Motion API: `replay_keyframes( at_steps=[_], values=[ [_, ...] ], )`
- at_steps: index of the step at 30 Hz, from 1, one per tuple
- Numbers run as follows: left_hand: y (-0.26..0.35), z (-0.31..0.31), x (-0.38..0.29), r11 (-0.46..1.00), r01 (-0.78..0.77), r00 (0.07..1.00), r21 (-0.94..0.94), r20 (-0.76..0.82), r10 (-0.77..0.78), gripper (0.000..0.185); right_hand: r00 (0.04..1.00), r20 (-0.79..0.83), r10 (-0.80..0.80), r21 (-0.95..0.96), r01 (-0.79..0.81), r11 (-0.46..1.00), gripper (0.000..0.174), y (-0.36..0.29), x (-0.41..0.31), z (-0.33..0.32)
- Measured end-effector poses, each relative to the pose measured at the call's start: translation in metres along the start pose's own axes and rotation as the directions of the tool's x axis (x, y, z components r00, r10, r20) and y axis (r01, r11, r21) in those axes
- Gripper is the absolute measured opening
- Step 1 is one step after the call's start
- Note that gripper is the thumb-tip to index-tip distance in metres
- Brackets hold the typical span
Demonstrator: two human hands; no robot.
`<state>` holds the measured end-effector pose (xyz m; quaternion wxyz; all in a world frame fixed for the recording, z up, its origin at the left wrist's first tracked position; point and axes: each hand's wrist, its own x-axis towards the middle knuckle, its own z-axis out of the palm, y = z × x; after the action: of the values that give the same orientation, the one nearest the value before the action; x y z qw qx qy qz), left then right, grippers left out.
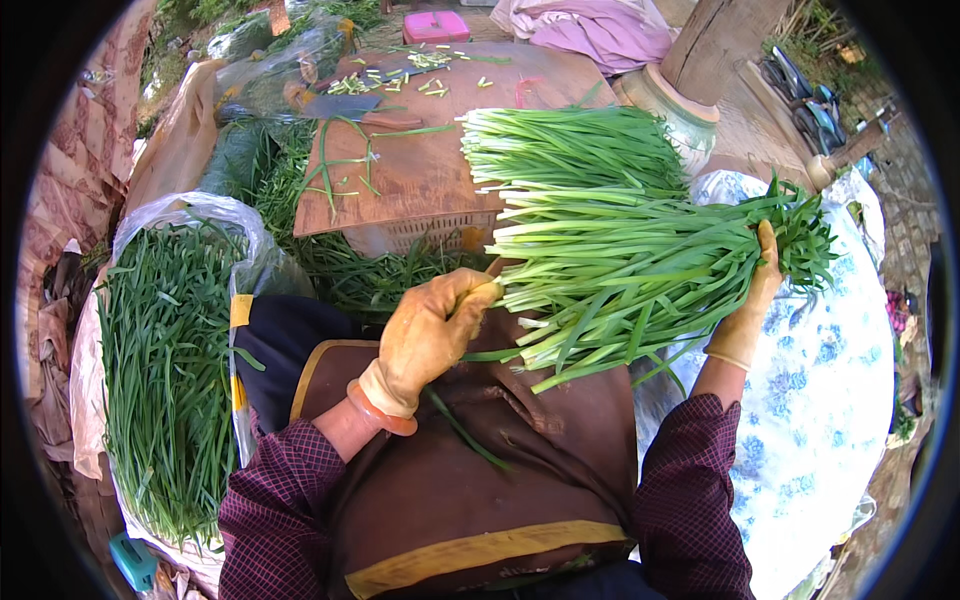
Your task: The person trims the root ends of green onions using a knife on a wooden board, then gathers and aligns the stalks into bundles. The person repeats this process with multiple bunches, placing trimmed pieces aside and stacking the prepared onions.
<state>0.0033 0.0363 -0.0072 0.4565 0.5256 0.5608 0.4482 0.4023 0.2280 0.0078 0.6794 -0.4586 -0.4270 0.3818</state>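
My right hand (754, 289), in a tan glove, grips a thick bunch of garlic chives (630, 255) near its leafy tips. The pale cut ends of that bunch point left. At those ends is my gloved left hand (439, 326), its thumb and fingers pinched together against a stalk end. Whether it holds a single stalk is hard to make out. Just beyond lies a second pile of chives (570, 146) on a brown wooden board (405, 180), white ends to the left. A brown apron (480, 465) covers my lap below the bunch, with a loose leaf on it.
A cleaver (345, 105) and chopped pale stalk pieces (431, 60) lie on the board's far part. At left stands a plastic bag of chives (172, 360). A blue-flowered white cloth (802, 397) spreads at right, near a ceramic jar (671, 116) and wooden post (720, 45).
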Motion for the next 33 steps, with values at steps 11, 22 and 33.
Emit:
replay_keyframes(
  at_steps=[11, 22, 33],
  values=[
    [0.022, 0.004, -0.025, 0.744, -0.535, 0.836, 0.401, 0.125, 0.534, 0.029, 0.997, 0.018, 0.076, 0.198, -0.078, 0.977, 0.029, -0.004, -0.012, 0.013],
    [0.038, 0.037, 0.011, 0.813, -0.381, 0.911, 0.44, 0.331, 0.247, 0.04, 0.998, 0.007, 0.059, 0.207, -0.059, 0.976, 0.028, -0.025, -0.019, 0.035],
    [0.014, 0.023, 0.006, 0.936, 0.177, 0.892, -0.303, 0.452, -0.022, 0.035, 0.987, 0.131, 0.093, 0.198, -0.117, 0.973, 0.029, -0.022, -0.009, 0.036]
  ],
)
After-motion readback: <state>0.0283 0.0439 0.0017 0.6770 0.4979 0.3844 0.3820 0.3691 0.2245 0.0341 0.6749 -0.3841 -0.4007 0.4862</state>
